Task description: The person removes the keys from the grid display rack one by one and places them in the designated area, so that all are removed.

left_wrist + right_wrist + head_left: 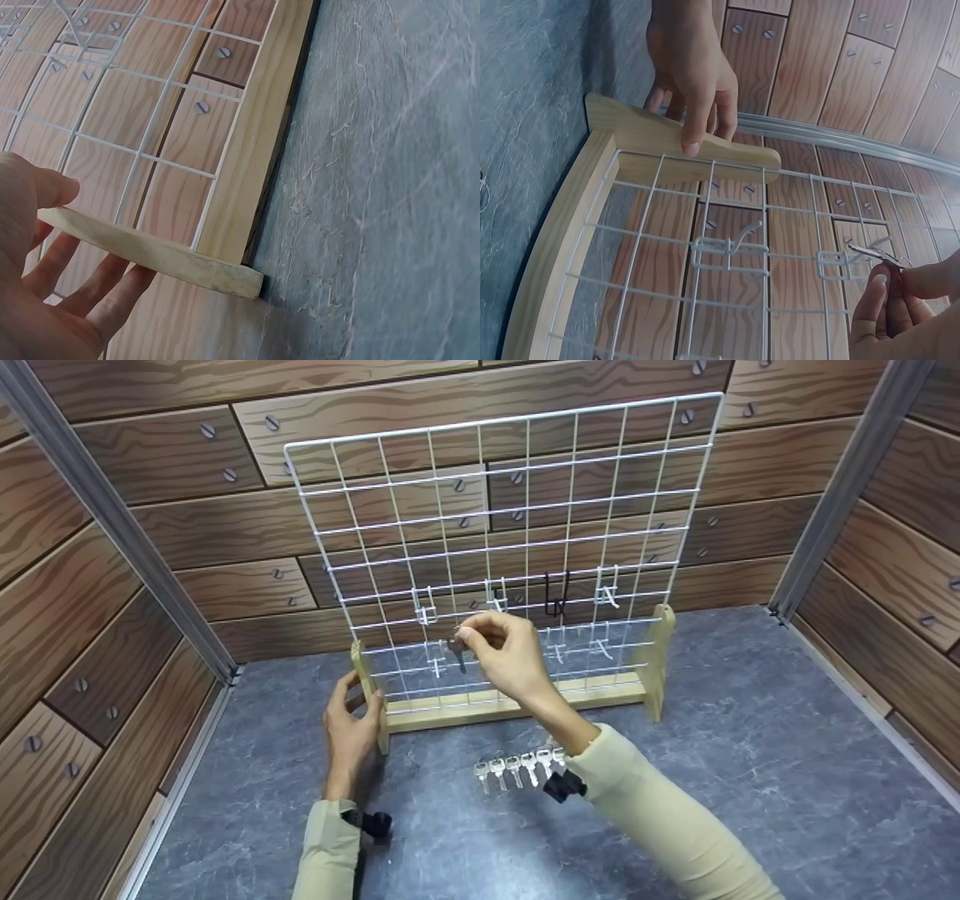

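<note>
A white wire grid rack (504,420) stands upright in a wooden base. My left hand (352,735) grips the base's left wooden side piece (157,251), thumb on one face and fingers on the other. With thumb and fingertips, my right hand (517,656) pinches a metal key (866,251) near its ring end, in front of the grid's left part. In the right wrist view the key's blade overlaps a white hook (832,264); whether they touch I cannot tell. Another white hook (730,253) hangs lower on the grid.
Several silver keys (514,767) lie in a row on the grey marbled tabletop (450,840), partly hidden by the right sleeve. One black hook (556,604) and more white hooks (606,592) hang on the grid. Wood-patterned walls (187,532) enclose the back and sides.
</note>
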### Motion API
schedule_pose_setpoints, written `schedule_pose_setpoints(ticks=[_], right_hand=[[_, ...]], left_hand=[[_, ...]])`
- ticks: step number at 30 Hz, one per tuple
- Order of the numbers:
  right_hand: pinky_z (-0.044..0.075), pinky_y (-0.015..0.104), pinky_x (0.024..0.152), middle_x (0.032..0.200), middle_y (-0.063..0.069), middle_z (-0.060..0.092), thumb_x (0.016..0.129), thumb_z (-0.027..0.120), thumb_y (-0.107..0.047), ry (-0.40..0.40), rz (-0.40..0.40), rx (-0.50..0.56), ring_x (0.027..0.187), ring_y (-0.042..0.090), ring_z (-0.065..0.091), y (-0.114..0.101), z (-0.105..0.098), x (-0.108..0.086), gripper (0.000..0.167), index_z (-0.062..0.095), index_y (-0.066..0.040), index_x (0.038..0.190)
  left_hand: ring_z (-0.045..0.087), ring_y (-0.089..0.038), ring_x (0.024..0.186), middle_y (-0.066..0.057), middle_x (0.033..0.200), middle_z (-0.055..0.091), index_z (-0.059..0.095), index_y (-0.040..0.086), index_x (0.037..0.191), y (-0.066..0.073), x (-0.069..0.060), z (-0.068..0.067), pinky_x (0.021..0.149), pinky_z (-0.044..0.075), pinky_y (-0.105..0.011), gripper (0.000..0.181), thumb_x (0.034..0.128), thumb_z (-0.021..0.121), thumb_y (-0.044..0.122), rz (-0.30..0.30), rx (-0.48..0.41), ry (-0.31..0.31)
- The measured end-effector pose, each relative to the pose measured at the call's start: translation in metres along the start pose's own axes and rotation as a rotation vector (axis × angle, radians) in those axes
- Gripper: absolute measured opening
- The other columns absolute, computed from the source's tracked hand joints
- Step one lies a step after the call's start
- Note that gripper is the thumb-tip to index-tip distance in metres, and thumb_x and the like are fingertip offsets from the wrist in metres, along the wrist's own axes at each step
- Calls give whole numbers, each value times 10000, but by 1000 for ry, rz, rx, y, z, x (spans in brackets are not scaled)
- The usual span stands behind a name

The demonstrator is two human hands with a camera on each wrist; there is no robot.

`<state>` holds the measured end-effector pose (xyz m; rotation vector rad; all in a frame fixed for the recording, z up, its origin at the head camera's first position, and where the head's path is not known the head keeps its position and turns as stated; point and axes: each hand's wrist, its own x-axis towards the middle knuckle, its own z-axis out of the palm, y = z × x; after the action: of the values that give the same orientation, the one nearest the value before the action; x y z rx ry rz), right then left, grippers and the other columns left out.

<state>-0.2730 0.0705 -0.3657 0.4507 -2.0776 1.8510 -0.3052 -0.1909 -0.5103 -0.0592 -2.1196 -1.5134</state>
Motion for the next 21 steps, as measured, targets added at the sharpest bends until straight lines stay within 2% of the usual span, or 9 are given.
schedule_pose_setpoints(ticks=[3,6,8,13,18,21], right_hand=[[652,317,776,955,141,800,988,728,-22,-5,-8,-2,862,333,756,0,-7,-2,82,768,39,1024],[659,389,814,965,145,800,993,723,-26,-9,-13,-13,861,311,756,0,-13,-4,92,762,46,1036],[656,372,804,963,137,798,994,722,-27,-10,-11,-22,835,260,742,1,-17,-5,87,763,36,1037],[604,219,721,956,149,789,992,719,-14,-7,-6,-21,786,214,699,3,-26,-10,79,762,35,1035],[639,272,782,971,147,792,991,717,-10,-12,-4,-12,832,205,728,1,-33,-17,72,764,23,1034],[640,281,769,963,148,789,988,717,-2,-15,-6,-7,817,197,721,1,-37,-19,65,765,20,1026]], left_hand=[[741,-424,1126,-175,1401,667,640,68,1417,-1,0,0,846,656,-518,457,971,739,38,5,-8,4],[741,-428,1124,-179,1393,671,641,61,1415,-1,-1,0,858,653,-543,461,966,743,33,9,-8,7],[738,-437,1127,-184,1396,669,640,58,1415,-1,-1,0,870,649,-551,462,966,744,33,12,-4,11],[732,-442,1135,-185,1405,665,642,63,1415,-1,-1,1,892,635,-574,465,963,749,31,8,-14,12],[731,-438,1144,-179,1401,669,648,67,1411,-2,-1,0,875,640,-557,464,961,752,29,9,-22,11],[732,-431,1147,-175,1403,669,648,70,1413,-2,-1,0,870,641,-550,468,959,756,34,8,-19,9]])
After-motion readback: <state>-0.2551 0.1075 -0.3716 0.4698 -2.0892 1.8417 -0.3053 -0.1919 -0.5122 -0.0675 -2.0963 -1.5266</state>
